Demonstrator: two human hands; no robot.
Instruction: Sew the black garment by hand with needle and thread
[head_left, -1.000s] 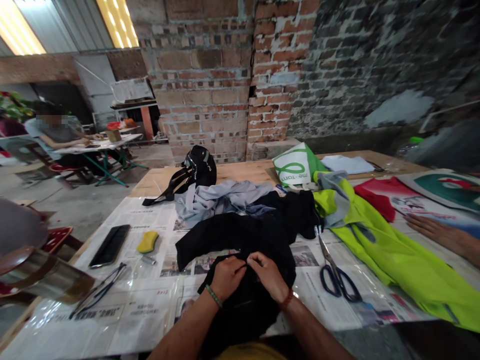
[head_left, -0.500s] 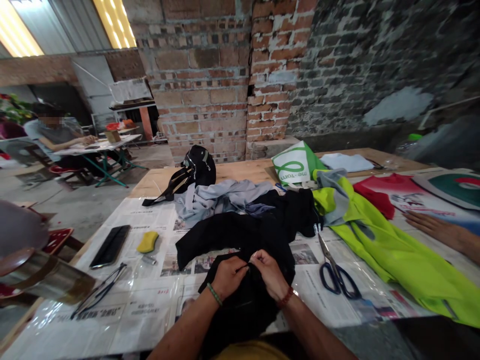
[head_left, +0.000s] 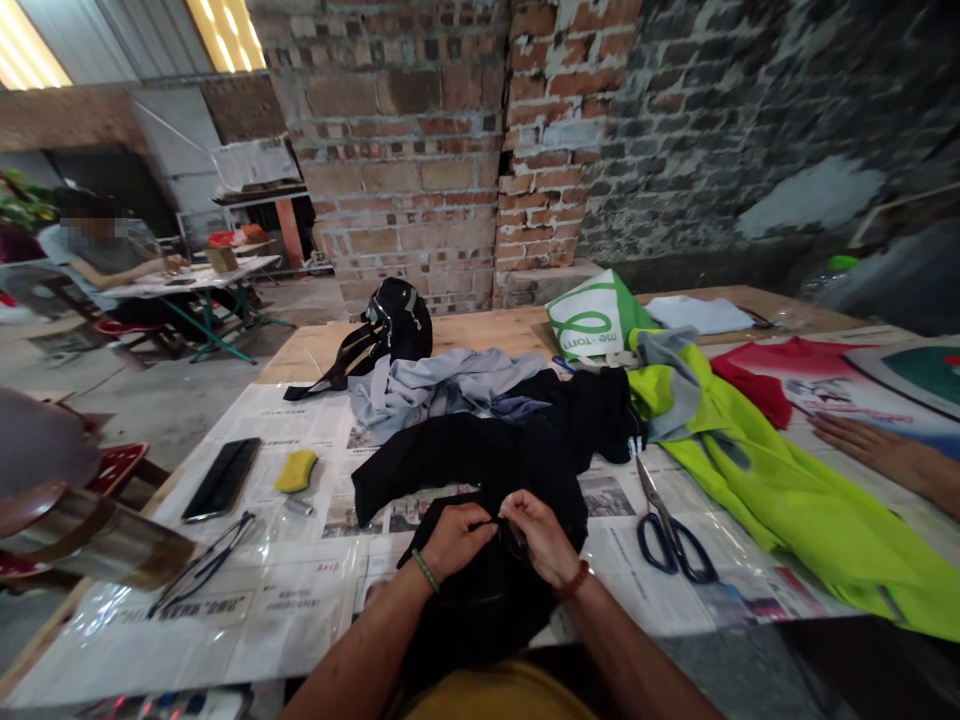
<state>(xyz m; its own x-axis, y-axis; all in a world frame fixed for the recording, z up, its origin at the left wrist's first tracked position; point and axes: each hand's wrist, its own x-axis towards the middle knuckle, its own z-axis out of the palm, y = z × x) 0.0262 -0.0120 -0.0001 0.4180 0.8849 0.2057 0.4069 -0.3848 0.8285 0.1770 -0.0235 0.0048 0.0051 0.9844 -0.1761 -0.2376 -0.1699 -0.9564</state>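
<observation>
A black garment [head_left: 480,610] lies bunched at the table's near edge and hangs toward my lap. My left hand [head_left: 457,540], a green bead bracelet at its wrist, pinches a fold of the cloth. Close beside it my right hand [head_left: 540,535], with a red bracelet, grips the same fabric between thumb and fingers. Whether a needle or thread is between the fingertips is too small to tell. Scissors [head_left: 671,540] with dark blue handles rest to the right, blades pointing away. Behind the black cloth is a crumpled grey garment [head_left: 450,390].
On the left are a phone [head_left: 223,478], a yellow sponge [head_left: 296,470], glasses [head_left: 206,565] and a metal tumbler [head_left: 97,535]. A black bag [head_left: 401,320] and a green-white bag [head_left: 592,318] stand behind. A neon-yellow garment [head_left: 780,490] lies right, near another person's hand [head_left: 870,445].
The view has tipped slightly downward, shifting the table items up a little. My right hand has tilted a bit at the cloth; both hands keep their hold.
</observation>
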